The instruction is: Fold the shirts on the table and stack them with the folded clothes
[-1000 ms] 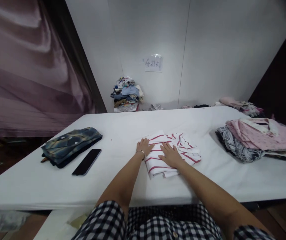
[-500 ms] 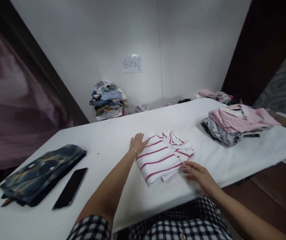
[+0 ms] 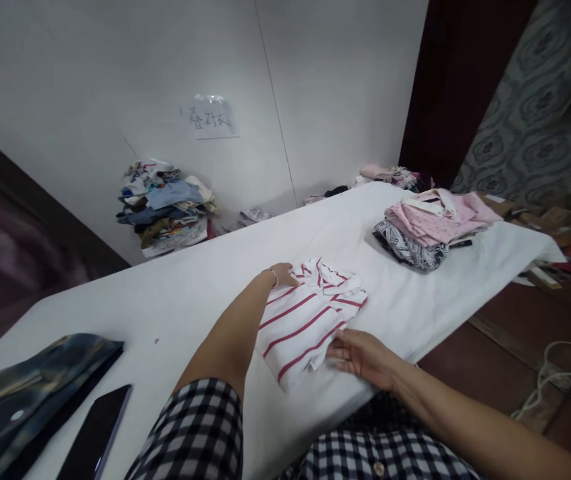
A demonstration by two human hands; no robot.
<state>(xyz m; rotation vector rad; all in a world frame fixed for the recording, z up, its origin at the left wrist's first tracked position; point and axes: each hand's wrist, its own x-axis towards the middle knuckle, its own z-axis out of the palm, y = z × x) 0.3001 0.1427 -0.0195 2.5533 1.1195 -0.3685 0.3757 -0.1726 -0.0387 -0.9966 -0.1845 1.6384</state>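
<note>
A folded white shirt with red stripes (image 3: 310, 320) lies on the white table (image 3: 205, 287) in front of me. My left hand (image 3: 283, 274) rests flat at the shirt's far left corner, a bracelet on the wrist, the fingers partly hidden behind my forearm. My right hand (image 3: 360, 353) lies at the shirt's near right edge with fingers stretched out, the fingertips touching the fabric. Neither hand holds anything.
A stack of pink and patterned clothes (image 3: 430, 223) sits at the table's right end. A dark folded garment (image 3: 25, 393) and a black phone (image 3: 95, 433) lie at the near left. A clothes heap (image 3: 165, 203) leans against the wall under a paper sign (image 3: 208, 119). White cable (image 3: 550, 373) lies on the floor.
My view has swung right. My right hand left the top of the shirt and moved to its near right edge; my left hand stayed at the far left corner.
</note>
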